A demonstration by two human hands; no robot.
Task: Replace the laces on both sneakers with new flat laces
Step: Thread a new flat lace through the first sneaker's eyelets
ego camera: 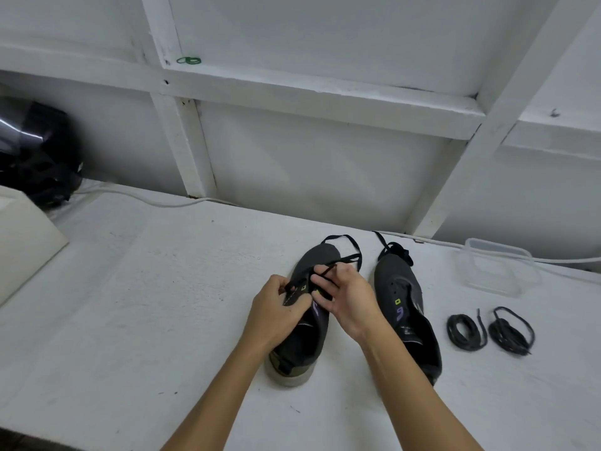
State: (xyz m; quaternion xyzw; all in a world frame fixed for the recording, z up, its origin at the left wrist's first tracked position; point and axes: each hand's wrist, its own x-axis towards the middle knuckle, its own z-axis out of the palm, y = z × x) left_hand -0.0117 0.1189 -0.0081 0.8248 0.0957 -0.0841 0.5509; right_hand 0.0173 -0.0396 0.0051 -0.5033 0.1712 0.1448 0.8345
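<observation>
Two dark grey sneakers stand side by side on the white table, toes pointing away. Over the left sneaker (pixel 300 340) both my hands work at the eyelets. My left hand (pixel 279 309) pinches the black flat lace (pixel 349 252) at the left eyelet row. My right hand (pixel 344 297) holds another stretch of that lace between thumb and fingers; the lace loops out past the toe. The right sneaker (pixel 406 307) has no lace in its visible eyelets, and a bunched black lace (pixel 395 250) lies at its toe. Two coiled black laces (pixel 466 330) (pixel 510 330) lie to its right.
A clear plastic container (pixel 497 265) stands at the back right by a white cable (pixel 553 260). A black helmet (pixel 39 154) and a cream-coloured object (pixel 22 236) sit at the far left. A white panelled wall (pixel 309 157) rises right behind the table.
</observation>
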